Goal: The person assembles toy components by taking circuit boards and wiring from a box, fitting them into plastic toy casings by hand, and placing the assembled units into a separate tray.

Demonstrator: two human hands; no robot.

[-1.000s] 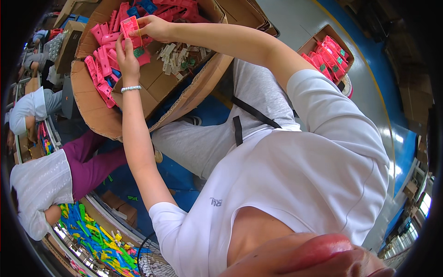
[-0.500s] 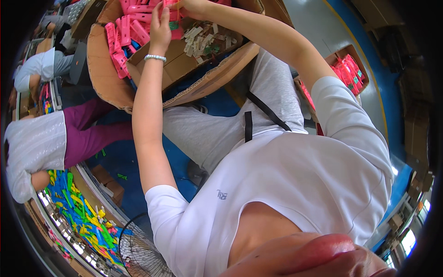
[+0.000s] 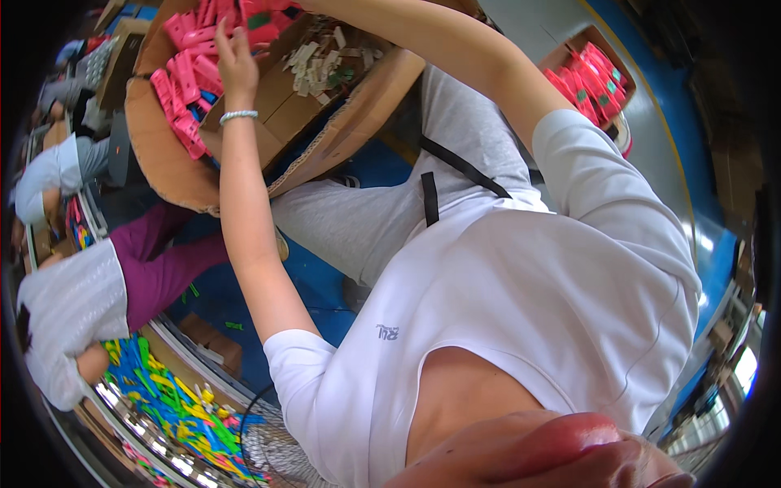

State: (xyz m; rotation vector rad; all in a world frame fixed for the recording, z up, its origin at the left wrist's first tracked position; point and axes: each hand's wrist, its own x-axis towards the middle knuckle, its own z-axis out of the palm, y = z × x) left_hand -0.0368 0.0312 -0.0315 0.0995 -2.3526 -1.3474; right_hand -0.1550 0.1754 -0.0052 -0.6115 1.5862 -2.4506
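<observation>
My left hand point(image 3: 237, 71) hovers over the near side of a large round-edged cardboard carton point(image 3: 167, 167), its fingers apart and nothing seen in its grasp. Just beyond its fingertips is a pink plastic piece point(image 3: 262, 34) with a green patch; whether anything supports it is hidden. Loose pink plastic pieces point(image 3: 185, 75) fill the carton's left part. To the right of my hand, a cardboard compartment point(image 3: 281, 114) holds small white pieces point(image 3: 316, 65) with some green bits. My right forearm point(image 3: 423, 24) crosses the top edge, and the hand itself lies outside the picture.
Right of my legs stands a box of pink pieces with green patches point(image 3: 590, 81). At left, a person in purple trousers point(image 3: 159, 276) bends beside a bench heaped with coloured plastic pieces point(image 3: 175, 398). A black wire fan guard point(image 3: 281, 443) stands near my left elbow.
My left hand has come away from the pink piece and its fingers have spread. My right hand has gone out past the top edge. The whole view has shifted slightly.
</observation>
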